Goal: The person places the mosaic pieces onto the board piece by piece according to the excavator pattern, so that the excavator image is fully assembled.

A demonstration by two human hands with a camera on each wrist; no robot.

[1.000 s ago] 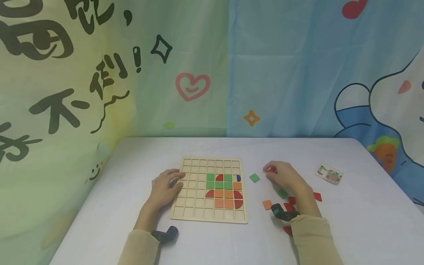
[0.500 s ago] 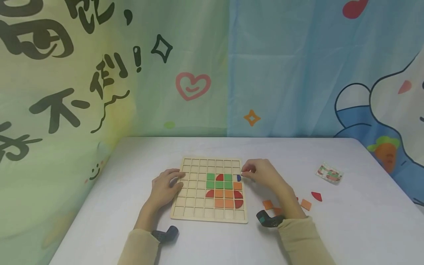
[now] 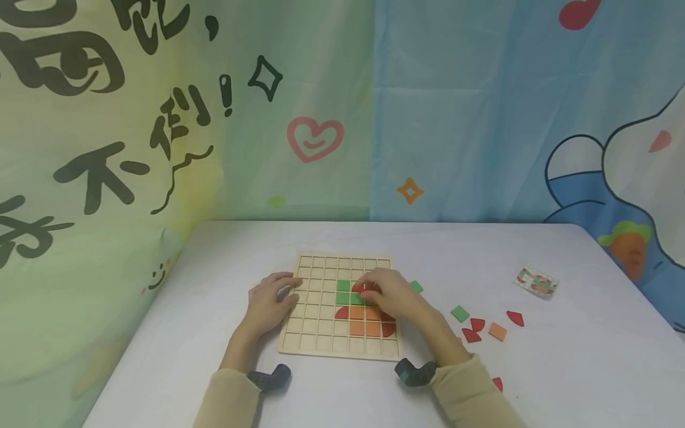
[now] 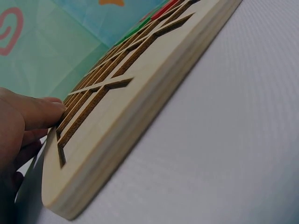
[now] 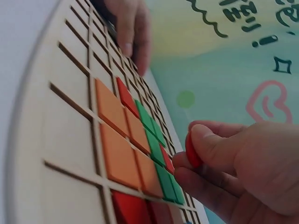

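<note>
In the head view a wooden grid board lies on the table, several of its cells filled with green tiles, orange tiles and red rounded tiles. My left hand rests at the board's left edge, index fingertip and thumb touching the rim. Over the board's right half, my right hand pinches a red tile with a curved edge between thumb and fingers. The right wrist view shows it held on edge beside the green tiles. That hand hides part of the filled cells in the head view.
Right of the board lie a loose green tile, an orange tile and several red tiles. A small printed pattern card lies farther right. Another green tile sits near the board's right edge.
My right hand has moved left, from the loose tiles to over the board, carrying the red tile. The left hand stays at the board's edge.
</note>
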